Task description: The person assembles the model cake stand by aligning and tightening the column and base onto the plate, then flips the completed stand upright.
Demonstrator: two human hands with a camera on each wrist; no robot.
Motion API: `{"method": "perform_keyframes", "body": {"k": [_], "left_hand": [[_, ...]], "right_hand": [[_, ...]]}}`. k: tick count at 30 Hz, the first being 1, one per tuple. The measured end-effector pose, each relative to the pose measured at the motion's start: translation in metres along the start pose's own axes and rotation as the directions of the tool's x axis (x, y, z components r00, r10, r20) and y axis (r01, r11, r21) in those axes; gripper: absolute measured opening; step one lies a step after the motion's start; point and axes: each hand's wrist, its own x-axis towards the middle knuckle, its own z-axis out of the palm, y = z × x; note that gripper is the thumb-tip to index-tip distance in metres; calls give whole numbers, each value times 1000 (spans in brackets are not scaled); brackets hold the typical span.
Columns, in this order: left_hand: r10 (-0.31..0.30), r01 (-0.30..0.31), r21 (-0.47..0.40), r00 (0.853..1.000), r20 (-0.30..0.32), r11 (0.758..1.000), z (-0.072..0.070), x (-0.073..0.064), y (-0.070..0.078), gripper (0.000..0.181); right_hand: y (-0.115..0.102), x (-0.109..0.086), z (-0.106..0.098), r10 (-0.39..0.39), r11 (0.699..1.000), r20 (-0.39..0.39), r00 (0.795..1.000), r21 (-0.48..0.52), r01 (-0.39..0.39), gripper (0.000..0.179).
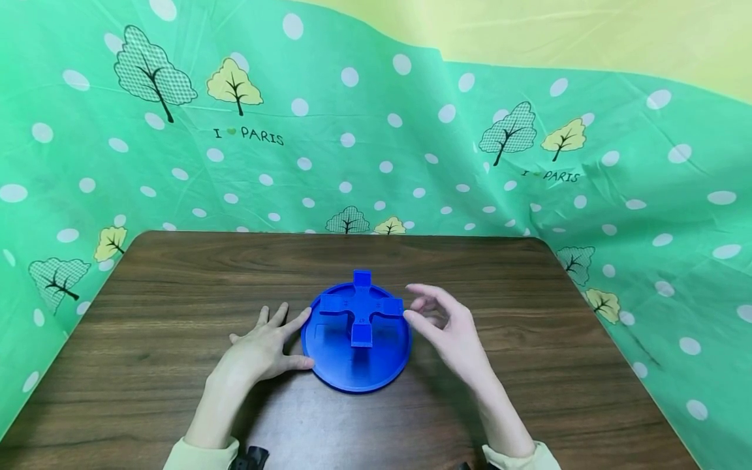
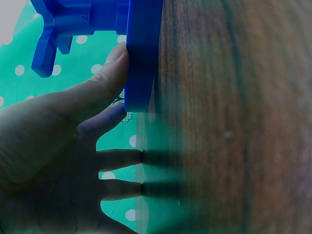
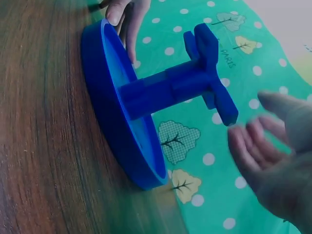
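Observation:
A blue round base (image 1: 335, 365) with a raised rim stands on the table. From its middle rises a blue post (image 3: 161, 90), topped by a four-armed blue cross (image 1: 362, 303). My left hand (image 1: 256, 349) lies at the left side of the base, fingers spread. Its thumb (image 2: 114, 63) and index finger touch the rim, while the other fingertips rest on the table. To the right of the cross is my right hand (image 1: 449, 329), its fingers loosely bent. One fingertip (image 3: 234, 134) is at the end of the cross's right arm, touching or almost touching it. Nothing is held in that hand.
The dark wood-grain table (image 1: 194, 274) spreads around the base on every side. A green dotted cloth (image 1: 376, 143) printed with trees hangs behind the table and along both sides. Dark wrist straps (image 1: 251, 457) show at the bottom edge, near the pale sleeves.

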Motion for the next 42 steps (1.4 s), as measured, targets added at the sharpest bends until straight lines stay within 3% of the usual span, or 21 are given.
{"method": "perform_keyframes", "body": {"k": [2,5,9,19,42], "left_hand": [[-1,1,0,1000,1,1000,1,0,-1,94],[1,-1,3,1000,-1,1000,2,0,-2,94],[4,-4,4,1000,-6,1000,2,1,-2,95],[2,-2,3,1000,-5,1000,1,0,-1,94],[4,-4,7,1000,-8,1000,1,1,-1,96]], "right_hand": [[5,2,0,-2,1000,0,1000,6,2,45],[10,4,2,2,1000,61,998,-8,-1,52],[13,4,5,38,998,116,993,-57,-31,49],[7,-1,4,60,996,137,989,-75,-50,34],[7,-2,5,56,994,124,991,-96,-45,32]]}}
